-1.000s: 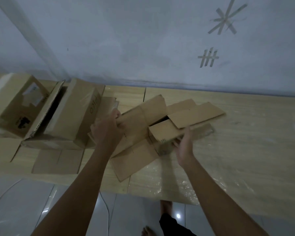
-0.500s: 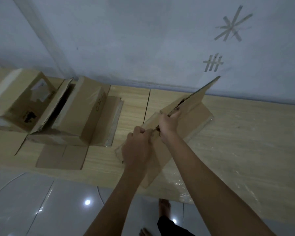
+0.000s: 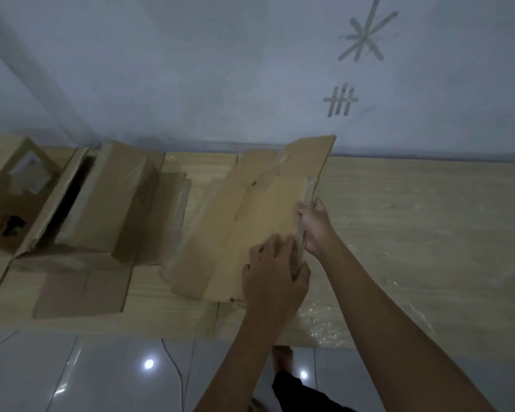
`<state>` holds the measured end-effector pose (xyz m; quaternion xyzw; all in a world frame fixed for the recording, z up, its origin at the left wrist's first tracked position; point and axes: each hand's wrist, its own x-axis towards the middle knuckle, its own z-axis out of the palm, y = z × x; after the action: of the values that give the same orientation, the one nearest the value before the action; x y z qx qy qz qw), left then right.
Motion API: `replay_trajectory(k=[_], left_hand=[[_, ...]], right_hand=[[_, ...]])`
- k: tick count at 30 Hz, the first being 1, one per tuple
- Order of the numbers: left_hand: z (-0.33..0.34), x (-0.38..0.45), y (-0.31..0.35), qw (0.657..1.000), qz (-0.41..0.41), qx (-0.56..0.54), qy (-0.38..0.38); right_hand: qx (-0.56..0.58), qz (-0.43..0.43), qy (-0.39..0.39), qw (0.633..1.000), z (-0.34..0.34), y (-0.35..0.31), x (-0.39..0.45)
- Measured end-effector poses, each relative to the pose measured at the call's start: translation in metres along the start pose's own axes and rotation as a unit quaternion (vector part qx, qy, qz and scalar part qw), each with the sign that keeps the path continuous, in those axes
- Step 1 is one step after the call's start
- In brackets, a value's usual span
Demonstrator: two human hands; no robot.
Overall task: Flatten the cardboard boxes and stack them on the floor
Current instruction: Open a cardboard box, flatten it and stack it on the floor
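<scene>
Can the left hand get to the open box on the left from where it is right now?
Probably not yet: the left hand is gripping the flattened cardboard, which also lies between it and the open box.

A flattened brown cardboard box (image 3: 250,221) lies tilted on the pale wood-grain table (image 3: 414,233), its far end reaching the grey wall (image 3: 191,69). The left hand (image 3: 272,281) clasps the flattened box's near right corner; the right hand (image 3: 314,226) grips its right edge just beyond. Left of the flattened box stand an open brown carton (image 3: 113,200) and a second brown carton with a white label (image 3: 12,191). Tape marks (image 3: 366,34) sit on the wall above it.
</scene>
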<state>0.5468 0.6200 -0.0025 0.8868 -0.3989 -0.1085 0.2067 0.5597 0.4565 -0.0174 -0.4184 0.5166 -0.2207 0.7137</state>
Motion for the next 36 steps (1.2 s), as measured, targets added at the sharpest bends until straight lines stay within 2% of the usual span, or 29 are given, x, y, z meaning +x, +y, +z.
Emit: replay_trajectory(k=[4, 8, 11, 15, 22, 27, 31, 34, 36], left_hand=[[0.043, 0.018, -0.016, 0.98, -0.063, -0.09, -0.168], [0.07, 0.068, -0.046, 0.972, -0.1, -0.062, -0.204], [0.079, 0.11, -0.07, 0.975, -0.126, -0.022, -0.179], [0.091, 0.152, -0.098, 0.978, -0.174, 0.059, -0.095], [0.118, 0.179, -0.1, 0.941, -0.337, -0.043, -0.006], [0.106, 0.182, -0.134, 0.952, -0.269, -0.128, -0.076], [0.089, 0.163, -0.128, 0.95, -0.232, -0.202, -0.049], [0.064, 0.144, -0.106, 0.923, -0.203, -0.327, -0.009], [0.049, 0.133, -0.083, 0.916, -0.175, -0.362, 0.012]], right_hand=[[-0.127, -0.059, 0.046, 0.989, -0.048, 0.029, 0.019], [-0.278, -0.089, 0.092, 0.952, -0.086, 0.05, 0.038], [-0.333, -0.106, 0.118, 0.929, -0.101, 0.066, 0.046], [-0.331, -0.114, 0.151, 0.924, -0.113, 0.087, 0.059], [-0.28, -0.111, 0.143, 0.943, -0.128, 0.095, 0.068], [-0.256, -0.135, 0.118, 0.95, -0.123, 0.084, 0.062], [-0.216, -0.169, 0.107, 0.956, -0.123, 0.071, 0.036], [-0.206, -0.205, 0.124, 0.949, -0.129, 0.056, 0.004], [-0.195, -0.23, 0.151, 0.941, -0.139, 0.044, -0.02]])
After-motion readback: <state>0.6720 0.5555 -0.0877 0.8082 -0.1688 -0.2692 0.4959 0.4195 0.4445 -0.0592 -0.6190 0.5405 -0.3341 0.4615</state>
